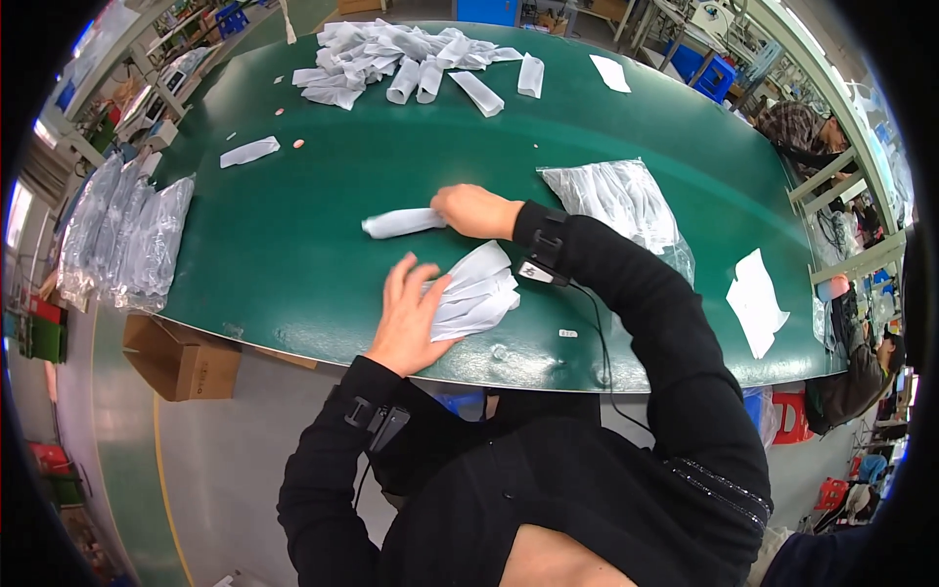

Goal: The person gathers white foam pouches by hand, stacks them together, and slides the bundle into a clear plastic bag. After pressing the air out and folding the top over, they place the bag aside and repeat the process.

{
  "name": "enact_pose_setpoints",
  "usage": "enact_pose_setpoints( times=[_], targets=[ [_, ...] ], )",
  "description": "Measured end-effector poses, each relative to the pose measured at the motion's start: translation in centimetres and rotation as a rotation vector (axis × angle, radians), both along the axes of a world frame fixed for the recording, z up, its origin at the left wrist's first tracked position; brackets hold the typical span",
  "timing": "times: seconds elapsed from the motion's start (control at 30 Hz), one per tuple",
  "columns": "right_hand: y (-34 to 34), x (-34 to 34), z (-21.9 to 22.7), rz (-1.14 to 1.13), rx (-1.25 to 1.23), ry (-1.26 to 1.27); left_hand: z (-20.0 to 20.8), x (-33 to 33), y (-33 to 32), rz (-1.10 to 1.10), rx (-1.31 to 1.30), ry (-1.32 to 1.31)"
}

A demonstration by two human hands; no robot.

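Observation:
My left hand [409, 311] is at the near edge of the table, its thumb and forefinger around the left end of a fanned bundle of whitish fabric strips [481, 293]. Its other fingers are raised and spread. Just beyond the bundle, my right hand [476, 210] is closed on the right end of a single flattened, tube-like whitish fabric strip [399, 223]. That strip points left and lies on or just above the green tabletop; I cannot tell which. The right fingertips are partly hidden behind the hand.
A heap of similar strips [381, 54] covers the far left of the green table [323, 196]. A clear bag of strips [621, 205] lies right of my hands, under my right forearm. More bagged strips [127, 235] are at the left edge. White paper [758, 303] is at right.

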State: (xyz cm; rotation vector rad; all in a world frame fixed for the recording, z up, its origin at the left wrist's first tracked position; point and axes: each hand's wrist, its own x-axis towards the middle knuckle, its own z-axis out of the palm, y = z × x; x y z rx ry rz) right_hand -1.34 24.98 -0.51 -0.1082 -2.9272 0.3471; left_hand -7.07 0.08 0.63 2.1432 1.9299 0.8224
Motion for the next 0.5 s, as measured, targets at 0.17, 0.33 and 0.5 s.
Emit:
enact_pose_setpoints(
  times=[0.17, 0.33, 0.5],
  targets=[
    [-2.2, 5.2, 1.7, 0.161, -0.141, -0.112, 2.2, -0.9, 0.2, 0.102, 0.101, 0.233],
    [-2.4, 7.8, 1.6, 0.176, -0.232, -0.042, 0.5, -1.5, 1.3, -0.013, -0.059, -0.008],
    [-7.5, 11.0, 6.1, -0.255, 0.060, 0.034, -0.3, 0.0, 0.8, 0.123, -0.031, -0.021]
  ],
)
